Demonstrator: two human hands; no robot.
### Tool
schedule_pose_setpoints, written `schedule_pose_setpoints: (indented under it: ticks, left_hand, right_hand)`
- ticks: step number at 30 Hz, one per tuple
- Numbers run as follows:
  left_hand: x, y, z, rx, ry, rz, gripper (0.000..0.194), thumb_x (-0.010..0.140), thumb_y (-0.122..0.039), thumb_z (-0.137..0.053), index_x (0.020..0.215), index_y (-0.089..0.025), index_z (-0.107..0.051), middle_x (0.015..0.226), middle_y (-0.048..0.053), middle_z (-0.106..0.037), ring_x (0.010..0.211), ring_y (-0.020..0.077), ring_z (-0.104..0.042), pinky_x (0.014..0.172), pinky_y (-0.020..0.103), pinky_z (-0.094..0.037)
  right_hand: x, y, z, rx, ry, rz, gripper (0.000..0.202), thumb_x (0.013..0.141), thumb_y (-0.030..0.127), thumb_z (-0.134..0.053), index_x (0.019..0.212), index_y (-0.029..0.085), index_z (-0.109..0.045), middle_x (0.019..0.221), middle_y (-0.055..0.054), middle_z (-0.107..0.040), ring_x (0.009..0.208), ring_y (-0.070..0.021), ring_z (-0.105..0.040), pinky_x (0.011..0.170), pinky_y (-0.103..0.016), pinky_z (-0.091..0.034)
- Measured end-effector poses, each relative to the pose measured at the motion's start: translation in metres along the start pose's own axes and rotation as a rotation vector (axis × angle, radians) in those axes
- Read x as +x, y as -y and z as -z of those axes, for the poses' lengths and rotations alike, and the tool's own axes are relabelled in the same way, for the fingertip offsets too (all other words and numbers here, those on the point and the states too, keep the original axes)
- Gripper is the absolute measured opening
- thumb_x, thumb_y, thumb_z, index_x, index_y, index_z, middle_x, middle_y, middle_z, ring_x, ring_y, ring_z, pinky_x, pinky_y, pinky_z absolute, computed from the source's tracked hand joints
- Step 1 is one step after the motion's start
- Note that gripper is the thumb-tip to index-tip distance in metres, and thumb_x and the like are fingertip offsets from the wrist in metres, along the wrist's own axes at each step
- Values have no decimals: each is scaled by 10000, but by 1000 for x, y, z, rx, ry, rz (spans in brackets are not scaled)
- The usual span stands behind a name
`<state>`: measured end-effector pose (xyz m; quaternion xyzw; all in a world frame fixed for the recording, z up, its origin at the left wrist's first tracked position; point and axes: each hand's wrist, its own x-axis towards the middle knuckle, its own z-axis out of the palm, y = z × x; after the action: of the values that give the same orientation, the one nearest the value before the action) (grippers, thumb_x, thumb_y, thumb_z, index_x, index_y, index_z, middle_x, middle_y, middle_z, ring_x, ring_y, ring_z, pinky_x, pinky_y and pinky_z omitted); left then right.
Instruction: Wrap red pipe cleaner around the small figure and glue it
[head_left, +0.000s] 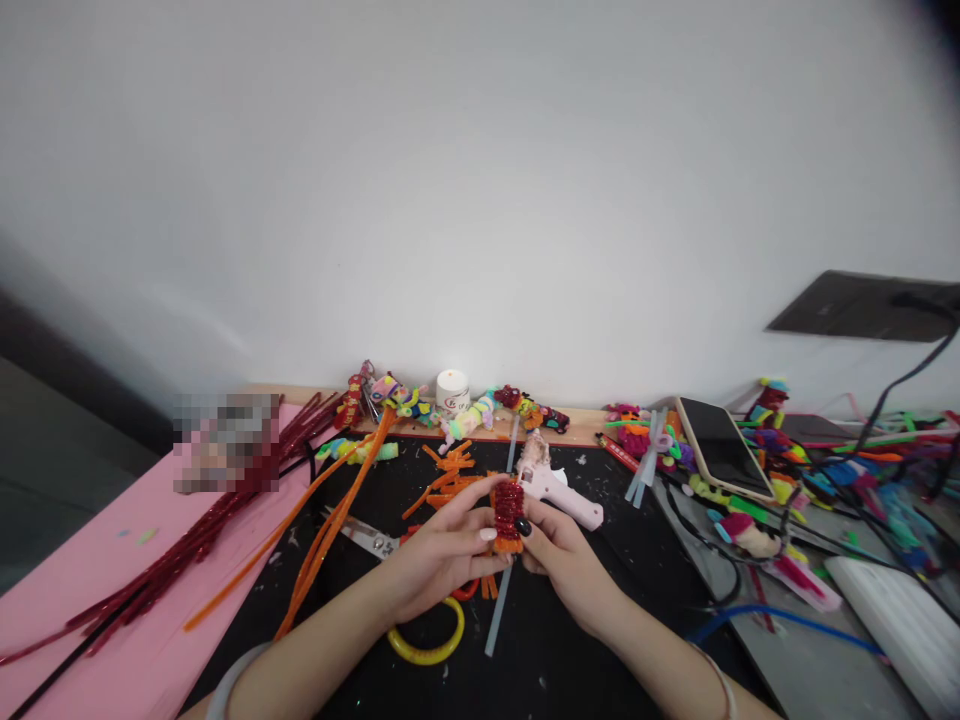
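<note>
Between my two hands is a small craft piece [509,508] of glittery red pipe cleaner, with orange pipe cleaner at its edges. My left hand [457,540] grips it from the left, thumb in front. From the right, my right hand [551,555] pinches it with the thumb on its front. Just behind lies a pale pink glue gun [562,495] with a clear glue stick [501,610] below. Cut orange pipe cleaner pieces [450,482] are scattered behind my left hand. Scissors [426,645] with yellow and red handles lie partly under my left hand.
Long red pipe cleaners [180,550] and orange pipe cleaners [326,545] lie to the left. Along the back stand a white cup-like container [452,393] and several colourful figures. On the right are a phone [724,447], glue sticks [646,460], cables and a white power strip [892,625].
</note>
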<state>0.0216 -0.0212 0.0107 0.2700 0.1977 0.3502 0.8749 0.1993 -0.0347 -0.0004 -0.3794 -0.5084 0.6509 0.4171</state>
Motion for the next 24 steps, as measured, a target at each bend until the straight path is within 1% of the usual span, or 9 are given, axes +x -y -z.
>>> schedule_pose_setpoints:
  ticks: [6,9,12,15,18,20,22,24]
  left_hand:
    - [1,1,3,17,11,-32,467,802,-73,-555,1232,-255,-541,1042,61,-588,995,198,-580,878,356,-430]
    - [3,1,5,31,27,-37,449,810,-110,-534,1239,-242,-531,1039,70,-586,920,191,-599,837,354,-448]
    - [4,0,8,93,25,-40,449,819,-142,-535,1255,-246,-512,1056,76,-584,822,171,-610,791,349,-465]
    - [4,-1,9,215,-32,-86,429,821,-179,-568,1242,-253,-519,1082,74,-571,834,177,-605,784,350,-476]
    - [4,-3,10,372,-130,-181,348,833,-228,-585,1180,-243,-562,1078,62,-562,888,179,-581,814,341,-476]
    - [6,-4,10,470,-186,-239,276,840,-254,-583,1113,-226,-594,1043,50,-565,875,167,-568,820,327,-474]
    - [7,-5,11,544,-218,-285,230,839,-268,-583,1059,-208,-608,1010,45,-570,851,160,-561,813,318,-473]
    - [7,-5,10,608,-226,-329,226,836,-265,-584,1052,-199,-598,992,48,-571,837,160,-553,804,314,-470]
  right_hand:
    - [0,3,-1,15,-19,-12,343,846,489,-574,959,166,-591,651,60,-379,500,-61,-192,451,-212,-148]
    - [0,4,-1,15,-37,-20,349,837,500,-579,934,166,-586,620,73,-349,488,-60,-190,446,-212,-148]
    - [0,4,0,11,-57,-15,355,831,512,-578,907,166,-581,612,74,-357,480,-59,-206,445,-213,-158]
    - [1,3,1,2,-69,-10,376,826,532,-570,912,166,-573,622,67,-385,478,-59,-219,446,-216,-156]
    - [1,2,2,-29,-91,-9,385,832,537,-557,942,169,-568,610,72,-355,480,-64,-221,448,-218,-154]
    - [1,1,3,-53,-100,-8,390,836,543,-547,952,171,-566,606,75,-332,483,-68,-224,448,-219,-158]
    - [1,2,2,-70,-100,-7,392,837,548,-541,949,174,-565,618,71,-334,485,-69,-229,448,-219,-164]
    - [2,2,2,-82,-100,-2,397,835,557,-537,946,176,-567,642,63,-351,487,-69,-234,446,-218,-175]
